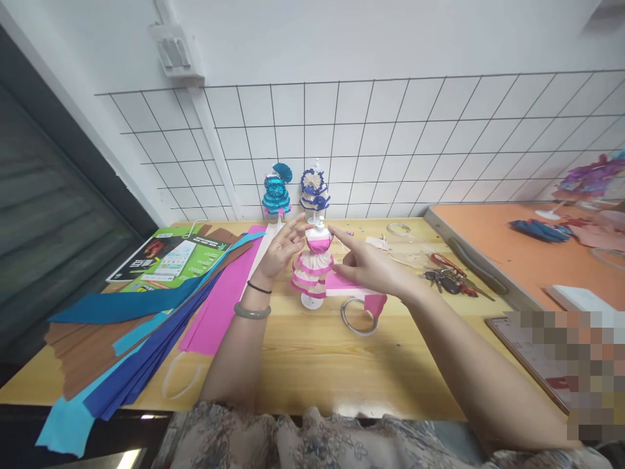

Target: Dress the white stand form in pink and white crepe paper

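A small white mannequin stand wearing a pink and cream ruffled paper dress (312,268) stands upright in the middle of the wooden table (312,365). My left hand (282,247) is at its left shoulder, fingers apart and touching the top. My right hand (368,264) reaches in from the right, index finger pointing at the mannequin's neck, and it holds nothing I can see. Under that hand lies a pink paper piece (344,285), and a roll of clear tape (359,317) sits just in front.
Sheets of crepe paper in pink, blue, teal and brown (146,319) fan out on the left over a green booklet (168,257). Two finished paper-dress figures, teal (276,193) and blue-white (314,190), stand by the grid wall. Keys (446,277) and an orange board (527,254) lie to the right.
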Tool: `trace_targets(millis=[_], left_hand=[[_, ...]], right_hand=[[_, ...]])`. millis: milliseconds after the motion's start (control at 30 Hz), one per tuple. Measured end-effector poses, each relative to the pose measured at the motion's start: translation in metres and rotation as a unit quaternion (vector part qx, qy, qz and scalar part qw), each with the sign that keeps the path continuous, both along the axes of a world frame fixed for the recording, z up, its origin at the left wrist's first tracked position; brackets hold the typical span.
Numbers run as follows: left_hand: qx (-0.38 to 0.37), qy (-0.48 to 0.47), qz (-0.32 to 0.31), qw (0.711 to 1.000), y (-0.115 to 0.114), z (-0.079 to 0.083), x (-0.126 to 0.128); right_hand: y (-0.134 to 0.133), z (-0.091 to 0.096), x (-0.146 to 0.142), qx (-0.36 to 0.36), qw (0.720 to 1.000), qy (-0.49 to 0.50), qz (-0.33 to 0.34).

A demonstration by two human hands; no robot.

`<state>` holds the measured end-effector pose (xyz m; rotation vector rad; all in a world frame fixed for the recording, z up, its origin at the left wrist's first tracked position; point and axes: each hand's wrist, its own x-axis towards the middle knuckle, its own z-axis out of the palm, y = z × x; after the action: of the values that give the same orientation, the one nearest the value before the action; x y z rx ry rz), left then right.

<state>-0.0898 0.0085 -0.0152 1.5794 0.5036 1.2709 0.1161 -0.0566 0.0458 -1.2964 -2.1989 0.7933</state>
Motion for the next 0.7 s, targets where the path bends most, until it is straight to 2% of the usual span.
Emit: trace_targets(millis=[167, 367, 467, 567, 700], left_hand=[[-0.02, -0.022, 0.016, 0.999, -0.013, -0.002, -0.003], [-0.022, 0.03, 0.09, 0.995, -0.034, -0.012, -0.01], [-0.025, 0.046, 0.107, 0.993, -0.043, -0.017, -0.01], [-0.03, 0.061, 0.118, 0.991, -0.048, -0.023, -0.008], [-0.019, 0.095, 0.133, 0.986, -0.05, -0.026, 0.0]], right_hand=[[-0.001, -0.005, 0.003, -0.038, 0.997, 0.069, 0.013], [-0.001, -0.01, 0.007, -0.124, 0.972, 0.192, 0.044], [0.001, -0.01, 0.008, -0.186, 0.938, 0.289, 0.053], [0.005, -0.011, 0.008, -0.254, 0.884, 0.389, 0.043], [0.011, -0.01, 0.009, -0.331, 0.824, 0.457, 0.048]])
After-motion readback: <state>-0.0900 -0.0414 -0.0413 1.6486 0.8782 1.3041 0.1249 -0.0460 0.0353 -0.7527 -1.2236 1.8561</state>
